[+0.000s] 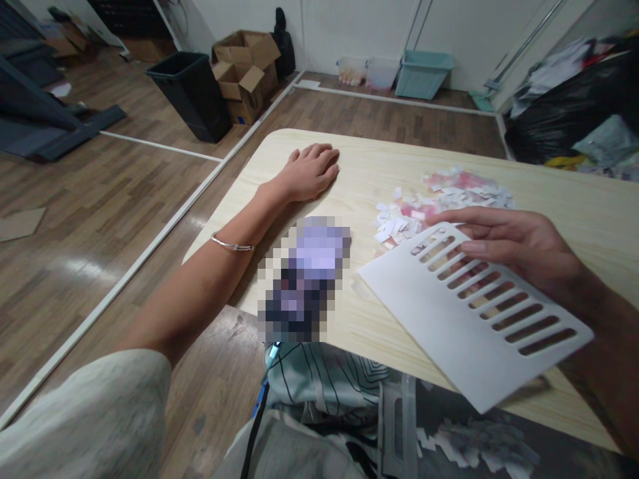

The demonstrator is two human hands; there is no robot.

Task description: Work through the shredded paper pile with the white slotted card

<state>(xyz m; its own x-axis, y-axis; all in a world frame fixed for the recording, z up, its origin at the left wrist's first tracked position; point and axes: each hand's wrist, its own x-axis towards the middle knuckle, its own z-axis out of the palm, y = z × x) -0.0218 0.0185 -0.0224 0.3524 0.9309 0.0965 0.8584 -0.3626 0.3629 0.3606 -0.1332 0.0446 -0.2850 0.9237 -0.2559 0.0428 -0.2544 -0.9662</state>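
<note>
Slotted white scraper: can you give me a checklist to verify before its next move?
1. Grip: ok, the right hand holds the slotted white scraper near its slots.
2. Left hand out of the way: ok, resting on the tabletop, apart from the scraper.
3. Paper scraps contained: not ok, heaped loose.
4. Scraper edge touching tabletop: cannot tell.
5. Pixelated object identified: cannot tell, masked.

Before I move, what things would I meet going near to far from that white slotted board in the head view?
White slotted board → white-and-pink small flat scraps → pale-teal rectangular plastic tub.
</note>
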